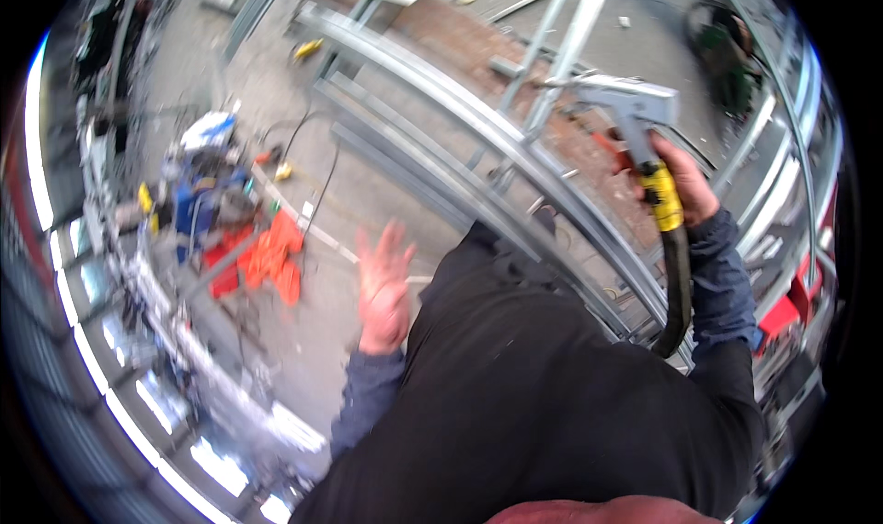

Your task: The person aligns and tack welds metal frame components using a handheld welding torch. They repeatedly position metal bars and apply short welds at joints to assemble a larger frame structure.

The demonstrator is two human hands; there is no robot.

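Observation:
My right hand (pixel 685 179) is closed round the grip of a grey pistol-shaped tool (pixel 635 110). Its narrow nose points left over the metal frame. From its lower end a thick black hose (pixel 678 285), wrapped in yellow tape near the grip, runs down beside my sleeve. My left hand (pixel 384 285) is held out with its fingers spread, somewhat blurred and holding nothing, over the floor left of my leg. Long galvanised metal channels (pixel 441 87) cross in front of me between the two hands. The exact kind of tool cannot be made out.
Orange cloth (pixel 274 257) and a red box (pixel 228 259) lie on the floor at left, beside a blue container (pixel 193 209) heaped with items. A dark cable (pixel 324 188) crosses the floor. More metal profiles (pixel 561 50) stand ahead, and a dark green object (pixel 722 64) sits far right.

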